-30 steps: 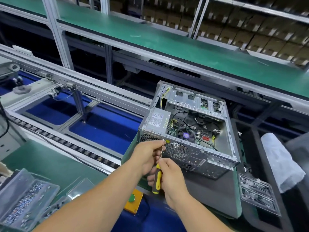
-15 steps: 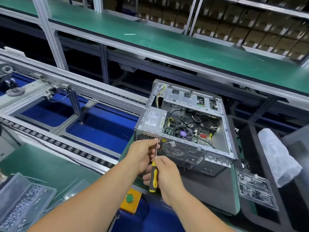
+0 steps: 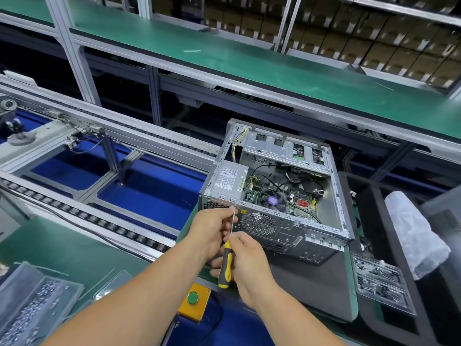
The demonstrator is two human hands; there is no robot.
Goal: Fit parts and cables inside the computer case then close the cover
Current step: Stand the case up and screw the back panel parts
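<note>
Computer case, open-topped, is seen right of the frame's centre, lying on a dark panel. At its near left corner a screwdriver is held: the yellow-and-black handle is gripped by the curled fingers of the right hand, while the metal shaft is pinched near its tip by the left hand. The tip itself is hidden behind the left fingers. Inside the case a power supply and a circuit board can be made out. A tray of screws is cut off at the lower left; a clear parts tray lies at the lower right.
</note>
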